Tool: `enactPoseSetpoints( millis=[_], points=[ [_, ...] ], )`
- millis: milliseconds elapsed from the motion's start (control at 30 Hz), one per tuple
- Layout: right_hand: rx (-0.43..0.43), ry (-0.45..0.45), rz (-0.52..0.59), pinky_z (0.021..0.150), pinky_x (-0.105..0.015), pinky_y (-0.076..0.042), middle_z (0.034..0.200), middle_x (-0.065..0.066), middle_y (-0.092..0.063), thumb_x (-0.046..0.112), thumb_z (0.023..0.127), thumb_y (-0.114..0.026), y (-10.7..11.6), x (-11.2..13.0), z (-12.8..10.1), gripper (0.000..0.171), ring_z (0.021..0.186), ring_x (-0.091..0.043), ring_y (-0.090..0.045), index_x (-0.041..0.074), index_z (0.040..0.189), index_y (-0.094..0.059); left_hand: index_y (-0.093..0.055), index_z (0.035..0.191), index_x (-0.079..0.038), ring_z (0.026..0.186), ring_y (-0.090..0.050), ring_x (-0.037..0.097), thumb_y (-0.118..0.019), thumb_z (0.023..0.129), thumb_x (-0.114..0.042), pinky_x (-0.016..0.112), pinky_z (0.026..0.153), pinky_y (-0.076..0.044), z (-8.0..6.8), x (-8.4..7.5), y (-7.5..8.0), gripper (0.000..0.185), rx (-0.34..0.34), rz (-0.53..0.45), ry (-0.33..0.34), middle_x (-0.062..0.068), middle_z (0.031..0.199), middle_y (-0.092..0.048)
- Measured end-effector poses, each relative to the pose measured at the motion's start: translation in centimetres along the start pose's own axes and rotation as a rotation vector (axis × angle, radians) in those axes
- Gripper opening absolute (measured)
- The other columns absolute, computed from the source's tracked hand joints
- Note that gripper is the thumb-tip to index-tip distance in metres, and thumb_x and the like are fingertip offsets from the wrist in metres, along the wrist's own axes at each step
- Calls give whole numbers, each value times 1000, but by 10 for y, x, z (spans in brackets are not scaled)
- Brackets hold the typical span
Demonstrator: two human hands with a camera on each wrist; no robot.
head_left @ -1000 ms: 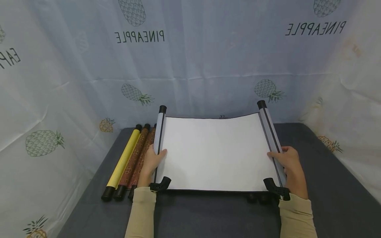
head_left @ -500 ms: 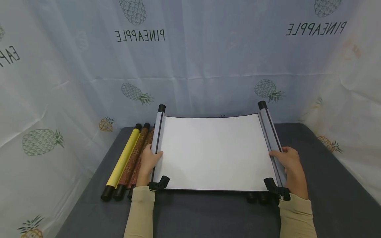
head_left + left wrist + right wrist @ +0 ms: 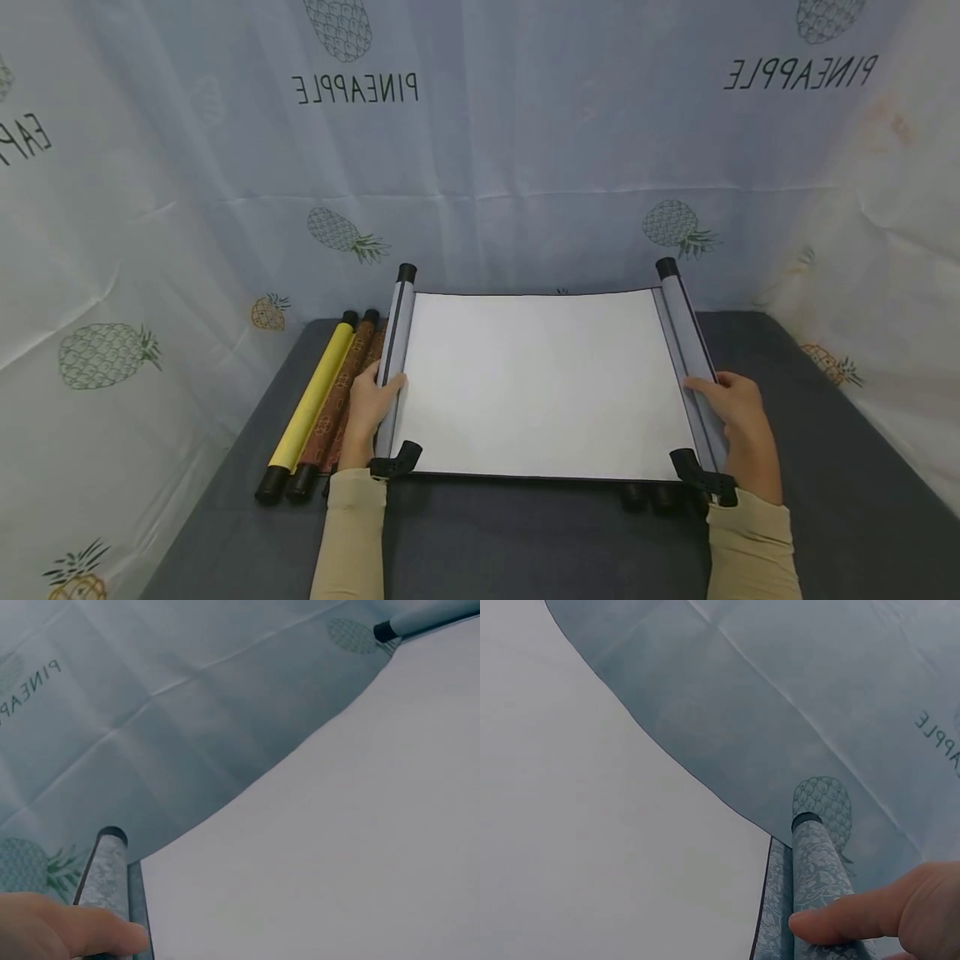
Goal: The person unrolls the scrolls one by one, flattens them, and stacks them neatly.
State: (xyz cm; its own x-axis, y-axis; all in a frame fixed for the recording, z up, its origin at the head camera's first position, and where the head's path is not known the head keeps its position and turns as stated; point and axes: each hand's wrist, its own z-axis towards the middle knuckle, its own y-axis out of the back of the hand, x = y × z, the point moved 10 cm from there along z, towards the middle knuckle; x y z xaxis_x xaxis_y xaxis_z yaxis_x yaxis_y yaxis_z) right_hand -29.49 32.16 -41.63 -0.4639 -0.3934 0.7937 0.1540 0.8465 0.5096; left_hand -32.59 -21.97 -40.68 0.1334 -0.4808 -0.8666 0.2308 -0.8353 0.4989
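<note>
A hanging scroll (image 3: 540, 383) is spread between my two hands, its blank white sheet facing up. Each side ends in a pale patterned roll with black end caps. My left hand (image 3: 367, 408) grips the left roll (image 3: 106, 877), thumb over the front. Around the right roll (image 3: 821, 862) my right hand (image 3: 738, 417) is wrapped, its thumb lying along the inner side. The fingers behind both rolls are hidden. In the head view the scroll's far edge stands higher than the near one, tilted over the dark table.
To the left lie a yellow rolled scroll (image 3: 311, 408) and brown patterned scrolls (image 3: 341, 392) with black caps. Dark round ends (image 3: 648, 497) peek out under the scroll's near edge at right. A pineapple-print curtain (image 3: 510, 150) hangs behind the dark-covered table (image 3: 540, 542).
My left hand has shifted slightly left with its roll and my right hand slightly right, so the white sheet is a little wider. Both hands keep their grip.
</note>
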Motion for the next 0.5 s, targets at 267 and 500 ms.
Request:
enactPoseSetpoints(
  millis=[267, 500],
  points=[
    [-13, 1, 4, 110, -65, -29, 154, -36, -16, 41, 97, -44, 1, -1, 0, 80, 135, -50, -28, -8, 151, -11, -39, 145, -1, 116, -55, 41, -53, 98, -23, 54, 94, -46, 1, 2, 6, 55, 9, -15, 7, 31, 137, -51],
    [-18, 12, -6, 109, -64, -31, 152, -37, -19, 42, 97, -43, 4, -2, -1, 78, 129, -49, -31, -9, 150, -15, -30, 151, -5, 133, -44, 45, -48, 99, -26, 59, 105, -40, 6, 8, 5, 58, 16, 2, -11, 28, 150, -38]
  ],
)
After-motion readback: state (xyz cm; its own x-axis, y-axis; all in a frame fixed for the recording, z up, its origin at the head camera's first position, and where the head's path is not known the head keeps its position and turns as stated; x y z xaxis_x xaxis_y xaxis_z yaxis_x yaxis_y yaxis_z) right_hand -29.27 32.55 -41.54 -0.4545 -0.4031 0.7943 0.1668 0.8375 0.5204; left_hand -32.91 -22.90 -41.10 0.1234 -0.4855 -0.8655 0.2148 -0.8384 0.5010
